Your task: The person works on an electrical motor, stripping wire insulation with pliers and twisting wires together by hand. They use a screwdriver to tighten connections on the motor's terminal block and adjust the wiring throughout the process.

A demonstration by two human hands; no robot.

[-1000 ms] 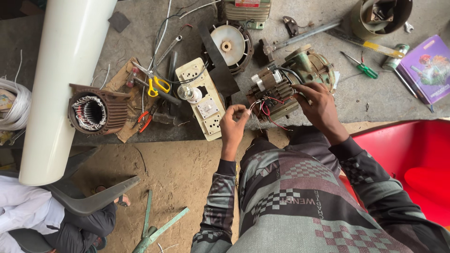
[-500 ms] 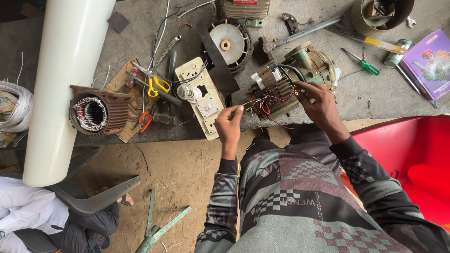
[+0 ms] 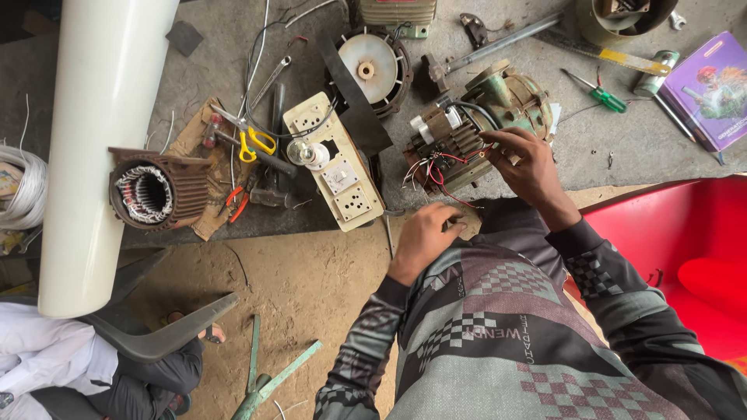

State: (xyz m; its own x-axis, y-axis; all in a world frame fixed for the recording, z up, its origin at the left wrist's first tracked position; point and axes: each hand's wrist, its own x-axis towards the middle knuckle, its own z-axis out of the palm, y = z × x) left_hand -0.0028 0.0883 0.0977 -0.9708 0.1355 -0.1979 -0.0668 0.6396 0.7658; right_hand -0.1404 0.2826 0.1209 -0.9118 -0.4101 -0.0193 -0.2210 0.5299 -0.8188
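Nearest the camera, two arms in one grey checked patterned sweater are seen. The left hand (image 3: 424,233) is held low at the near edge of the grey concrete surface (image 3: 622,148), its fingers curled loosely; whether anything is pinched in that grip cannot be told. A little further out, the right hand (image 3: 523,159) is laid on the one green and rust-brown electric motor with exposed windings (image 3: 475,128), the fingers spread and bent over its near side, touching the casing just beside a bundle of red, black and white wires (image 3: 432,167). The motor thus lies directly under the right grip and just beyond the left one. To the left of the motor, one cream rectangular switchboard with sockets and a bulb (image 3: 333,159) is laid, with one pair of yellow-handled scissors (image 3: 257,141) beyond it and one brown ribbed stator housing (image 3: 154,190) against one tall white plastic pipe (image 3: 101,148). Further back, one round fan cover with a pale disc (image 3: 369,66) is seen. At the far right, one green-handled screwdriver (image 3: 599,95) and one purple book (image 3: 712,85) are placed.
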